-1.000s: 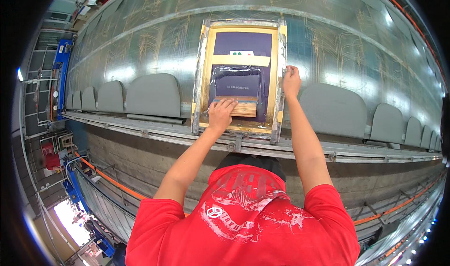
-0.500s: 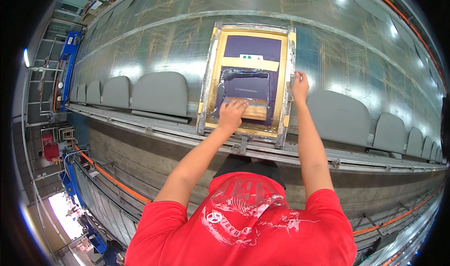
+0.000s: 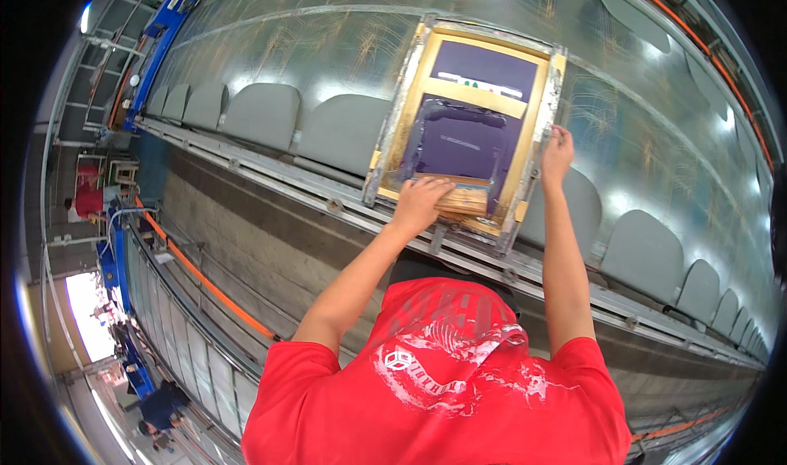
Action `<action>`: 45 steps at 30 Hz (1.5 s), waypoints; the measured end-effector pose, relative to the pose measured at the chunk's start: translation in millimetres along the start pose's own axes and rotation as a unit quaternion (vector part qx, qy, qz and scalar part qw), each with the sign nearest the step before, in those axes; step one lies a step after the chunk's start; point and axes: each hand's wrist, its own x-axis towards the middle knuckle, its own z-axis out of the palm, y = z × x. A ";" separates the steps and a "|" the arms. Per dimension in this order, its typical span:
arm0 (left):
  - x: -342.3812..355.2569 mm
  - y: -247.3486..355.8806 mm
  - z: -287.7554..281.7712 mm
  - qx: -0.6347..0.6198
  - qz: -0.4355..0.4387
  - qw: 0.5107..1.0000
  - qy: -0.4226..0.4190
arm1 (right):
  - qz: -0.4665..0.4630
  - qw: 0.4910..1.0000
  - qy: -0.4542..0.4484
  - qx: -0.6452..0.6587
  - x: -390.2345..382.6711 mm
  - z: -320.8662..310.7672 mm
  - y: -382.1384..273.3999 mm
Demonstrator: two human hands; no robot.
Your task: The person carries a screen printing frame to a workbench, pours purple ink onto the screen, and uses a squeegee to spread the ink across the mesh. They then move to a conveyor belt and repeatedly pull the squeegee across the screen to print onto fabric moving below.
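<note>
A screen printing frame (image 3: 548, 104) with a dark purple mesh and yellow tape border lies on the long table, tilted slightly. Wet clear ink or paste rings the middle of its mesh. My left hand (image 3: 421, 206) is closed over the left end of a wooden squeegee (image 3: 464, 200), which sits at the near end of the mesh. On the frame's right edge, my right hand (image 3: 557, 158) has its fingers curled against the rim. The squeegee's blade and the undersides of my fingers are hidden.
Grey rounded fabric pieces (image 3: 643, 242) lie in a row along the table (image 3: 328, 51), on both sides of the frame. A metal rail (image 3: 328, 205) runs along its near edge. At far left stand blue machinery (image 3: 164, 51) and another person (image 3: 162, 408) at lower left.
The view has turned and shifted, so the frame appears farther right and more tilted. My left hand and the squeegee have come nearer to the frame's near end. My right hand stays at its right edge.
</note>
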 end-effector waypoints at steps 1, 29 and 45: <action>-1.3 -1.3 1.6 0.007 0.000 1.000 -0.007 | 0.030 0.999 -0.013 0.006 -5.9 1.3 2.4; 167.3 -31.2 -24.2 0.114 0.069 0.991 0.006 | 0.150 0.988 -0.007 -0.035 -14.1 9.5 -6.5; 70.1 -34.3 -1.9 0.141 0.066 0.988 0.004 | 0.153 0.987 0.032 -0.037 -5.1 15.9 0.7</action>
